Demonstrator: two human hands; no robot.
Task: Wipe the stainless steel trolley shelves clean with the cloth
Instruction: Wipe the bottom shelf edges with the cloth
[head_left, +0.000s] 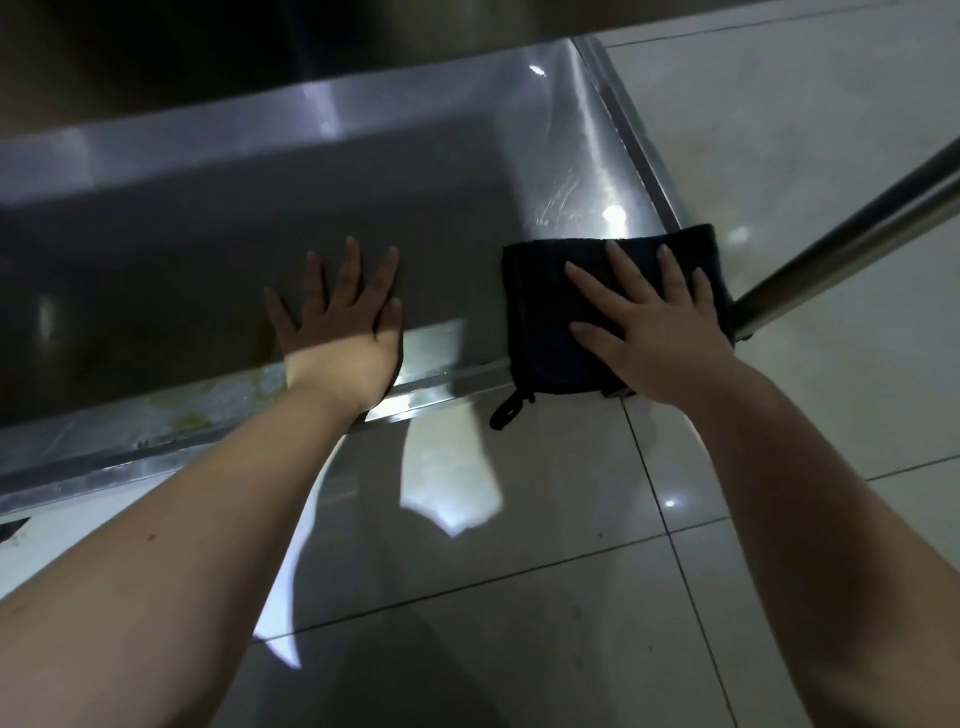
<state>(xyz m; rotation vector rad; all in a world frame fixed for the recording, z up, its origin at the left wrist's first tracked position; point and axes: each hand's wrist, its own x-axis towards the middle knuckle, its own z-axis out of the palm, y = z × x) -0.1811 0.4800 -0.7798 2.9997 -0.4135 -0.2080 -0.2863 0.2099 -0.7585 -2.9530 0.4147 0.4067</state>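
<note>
The far part of the trolley is lost to me: an upper shelf (208, 41) cuts across the top of my view in dark shadow, and the left stretch of the lower shelf (597, 156) lies so dim that I cannot make out its surface. Its left end runs out of view. The shelf is brushed steel with a raised rim; its right end shines with smeared streaks, and yellowish stains (208, 410) show along the near rim on the left. A round steel post (852, 234) slants up from the near right corner. Under it all are glossy pale floor tiles (519, 571) with dark joints and bright patches of reflected light. The dark folded cloth (540, 322) lies flat on the near right corner of the shelf, its near edge hanging over the rim with a small loop (506, 413) dangling. My right hand (654, 332) rests on top of the cloth with fingers spread straight, pressing it down, covering its right half. My left hand (340, 317) lies flat on bare steel well to the left of the cloth, fingers wide, holding nothing, the wrist crossing the near rim.
</note>
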